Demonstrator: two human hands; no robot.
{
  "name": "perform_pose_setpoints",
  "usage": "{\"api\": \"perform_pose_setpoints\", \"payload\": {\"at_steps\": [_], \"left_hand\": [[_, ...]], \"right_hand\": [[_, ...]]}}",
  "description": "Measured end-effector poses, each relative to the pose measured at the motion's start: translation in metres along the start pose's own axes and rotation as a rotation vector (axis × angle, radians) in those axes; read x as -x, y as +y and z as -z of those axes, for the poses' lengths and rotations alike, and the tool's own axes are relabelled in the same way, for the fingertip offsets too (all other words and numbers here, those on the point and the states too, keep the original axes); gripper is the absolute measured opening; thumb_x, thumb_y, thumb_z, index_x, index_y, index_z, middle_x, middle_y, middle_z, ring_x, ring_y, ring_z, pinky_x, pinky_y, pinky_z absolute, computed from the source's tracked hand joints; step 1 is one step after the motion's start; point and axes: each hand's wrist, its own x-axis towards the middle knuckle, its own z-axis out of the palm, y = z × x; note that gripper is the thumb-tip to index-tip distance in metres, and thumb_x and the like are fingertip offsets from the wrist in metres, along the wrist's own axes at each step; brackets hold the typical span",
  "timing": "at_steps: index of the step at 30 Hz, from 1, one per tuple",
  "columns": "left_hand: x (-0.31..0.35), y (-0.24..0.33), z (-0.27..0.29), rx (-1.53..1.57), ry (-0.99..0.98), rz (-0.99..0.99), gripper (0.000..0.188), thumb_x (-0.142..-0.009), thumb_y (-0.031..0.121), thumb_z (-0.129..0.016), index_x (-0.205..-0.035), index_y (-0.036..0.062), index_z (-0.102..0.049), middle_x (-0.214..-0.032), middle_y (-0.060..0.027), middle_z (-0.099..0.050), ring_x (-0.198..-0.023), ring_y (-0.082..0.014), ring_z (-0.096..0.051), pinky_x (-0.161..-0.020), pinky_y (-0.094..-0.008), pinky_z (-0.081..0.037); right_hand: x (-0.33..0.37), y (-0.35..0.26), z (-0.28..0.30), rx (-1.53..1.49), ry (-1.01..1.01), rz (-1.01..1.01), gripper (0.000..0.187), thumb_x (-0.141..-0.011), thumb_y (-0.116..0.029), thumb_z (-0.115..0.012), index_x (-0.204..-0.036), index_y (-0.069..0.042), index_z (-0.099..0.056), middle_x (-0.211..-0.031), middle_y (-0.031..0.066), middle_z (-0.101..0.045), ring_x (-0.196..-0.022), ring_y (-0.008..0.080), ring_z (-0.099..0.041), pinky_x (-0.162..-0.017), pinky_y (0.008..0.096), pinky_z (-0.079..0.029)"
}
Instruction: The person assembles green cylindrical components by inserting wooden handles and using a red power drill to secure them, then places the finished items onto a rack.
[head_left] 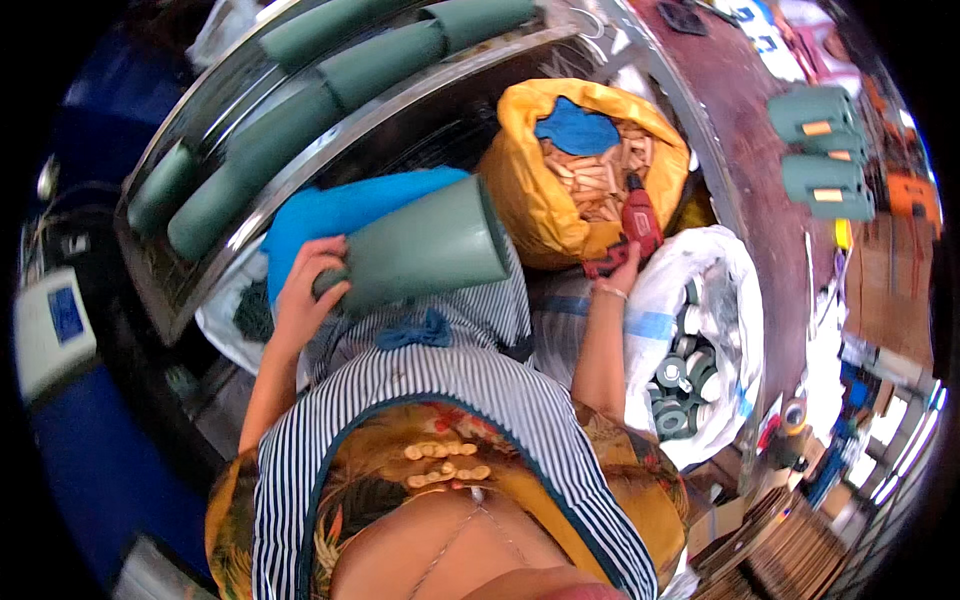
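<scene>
My left hand (308, 290) is closed round the small knob-like end of a green tapered cylinder (420, 245). The cylinder lies on its side over my lap, its wide end turned to the right. In my right hand (622, 272) is a red and black cordless drill (640, 220), gripped low on its body. Its dark tip points away from me, over the rim of a yellow sack (515, 150). Inside that sack are many small wooden pegs (590, 180) and a blue cloth (578, 128). A blue cloth (350, 205) also lies beneath the green cylinder.
Several green cylinders (385, 60) rest in a metal-edged trough (270, 215) ahead on the left. A white bag (745, 310) of round green and white parts (690, 375) stands at my right. More green cylinders (825, 185) with labels are on the reddish surface (735, 150).
</scene>
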Motion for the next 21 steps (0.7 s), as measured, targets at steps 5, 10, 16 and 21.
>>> {"api": "perform_pose_setpoints", "payload": {"at_steps": [5, 10, 16, 21], "left_hand": [[0.009, -0.009, -0.003, -0.018, -0.026, -0.105, 0.028, -0.080, 0.005, -0.070, -0.100, 0.0057, -0.051, -0.133, -0.0142, -0.054, -0.121, -0.0322, -0.053, -0.102, -0.0391, -0.042], [0.031, -0.018, -0.011, -0.064, 0.012, -0.027, 0.029, -0.078, 0.007, -0.071, -0.099, 0.0050, -0.052, -0.134, -0.0125, -0.055, -0.122, -0.0323, -0.053, -0.102, -0.0414, -0.044], [0.050, -0.017, -0.021, -0.147, 0.128, -0.072, 0.027, -0.077, 0.008, -0.072, -0.096, 0.0041, -0.053, -0.134, -0.0110, -0.057, -0.125, -0.0321, -0.052, -0.106, -0.0429, -0.041], [0.052, -0.020, -0.032, -0.151, 0.191, -0.096, 0.026, -0.077, 0.010, -0.072, -0.096, 0.0054, -0.054, -0.135, -0.0094, -0.057, -0.128, -0.0312, -0.051, -0.112, -0.0477, -0.034]], "right_hand": [[0.117, -0.054, 0.023, -0.251, -0.276, -0.205, 0.053, -0.090, -0.041, -0.066, -0.128, -0.007, -0.051, -0.114, 0.0111, -0.061, -0.099, 0.0240, -0.061, -0.079, 0.0410, -0.058], [0.174, -0.113, 0.001, 0.011, -0.736, -0.415, 0.058, -0.097, -0.043, -0.054, -0.136, -0.001, -0.042, -0.110, 0.0188, -0.061, -0.093, 0.0286, -0.066, -0.064, 0.0358, -0.060], [0.242, -0.157, -0.111, 0.628, -0.875, -0.477, 0.048, -0.100, -0.035, -0.051, -0.132, 0.000, -0.043, -0.098, 0.0207, -0.066, -0.075, 0.0265, -0.070, -0.047, 0.0265, -0.056], [0.249, -0.167, -0.152, 0.923, -0.941, -0.496, 0.046, -0.100, -0.034, -0.051, -0.131, 0.000, -0.044, -0.099, 0.0200, -0.066, -0.074, 0.0247, -0.070, -0.046, 0.0255, -0.055]]}}
